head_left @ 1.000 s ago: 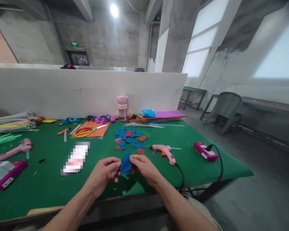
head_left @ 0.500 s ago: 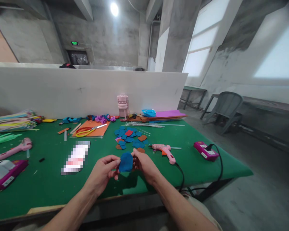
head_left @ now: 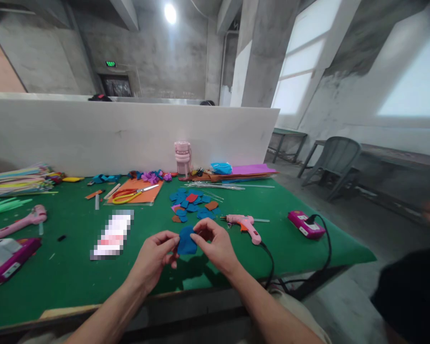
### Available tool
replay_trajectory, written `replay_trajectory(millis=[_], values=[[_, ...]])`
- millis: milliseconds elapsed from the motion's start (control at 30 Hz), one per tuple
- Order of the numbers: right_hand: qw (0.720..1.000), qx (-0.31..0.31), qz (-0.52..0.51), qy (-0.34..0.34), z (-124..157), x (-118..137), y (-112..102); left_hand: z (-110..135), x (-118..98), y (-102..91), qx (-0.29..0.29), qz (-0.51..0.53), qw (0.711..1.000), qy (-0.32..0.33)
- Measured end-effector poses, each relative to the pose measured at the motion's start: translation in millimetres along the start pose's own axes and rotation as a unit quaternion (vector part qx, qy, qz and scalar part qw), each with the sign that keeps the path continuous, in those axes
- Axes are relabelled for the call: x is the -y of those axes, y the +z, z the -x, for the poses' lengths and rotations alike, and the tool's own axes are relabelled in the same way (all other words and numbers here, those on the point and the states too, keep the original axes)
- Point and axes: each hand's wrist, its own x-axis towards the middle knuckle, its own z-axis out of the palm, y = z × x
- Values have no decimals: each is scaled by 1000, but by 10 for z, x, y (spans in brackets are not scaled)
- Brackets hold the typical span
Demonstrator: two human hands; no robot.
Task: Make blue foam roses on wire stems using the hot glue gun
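A blue felt piece (head_left: 187,241) with a rounded outline is held up over the near side of the green table (head_left: 75,277). My left hand (head_left: 159,251) pinches its left edge between thumb and fingers. On its right edge, my right hand (head_left: 215,243) grips it with thumb and forefinger. Just beyond my hands lies a loose pile of cut blue felt pieces (head_left: 192,207), with a red piece (head_left: 191,198) and brown pieces (head_left: 211,206) among them. To the right of my right hand rests a pink glue gun (head_left: 246,225), a clear glue stick in its back.
Scissors (head_left: 132,193) lie on an orange sheet (head_left: 143,184). A pink bottle (head_left: 182,157) stands against the white partition (head_left: 129,138). Power strips lie right (head_left: 306,224) and left (head_left: 14,263). Another glue gun (head_left: 21,223) is at left. A person (head_left: 412,286) is at the right edge.
My right hand has shifted its fingers, its thumb now on the front of the felt's right edge. My left hand stays put. A person has come into view at right.
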Motion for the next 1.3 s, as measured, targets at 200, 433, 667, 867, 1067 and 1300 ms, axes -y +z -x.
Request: replay_trajectory(millis=[200, 433, 667, 867, 1067, 1300], values=[[1000, -23, -18, 9, -6, 16, 19, -3, 8, 5, -3, 2, 1000, -2], [1000, -10, 13, -5, -8, 40, 11, 15, -15, 14, -3, 9, 1000, -12], [1000, -12, 13, -13, -1, -5, 23, 8, 8, 3, 10, 14, 1000, -6], [1000, -23, 17, 12, -20, -47, 16, 18, 2, 15, 18, 6, 1000, -5], [999, -14, -14, 33, -48, -83, 4, 7, 8, 8, 39, 12, 999, -7], [998, -22, -43, 44, -54, -113, 3, 10, 13, 22, 47, 21, 999, -9]])
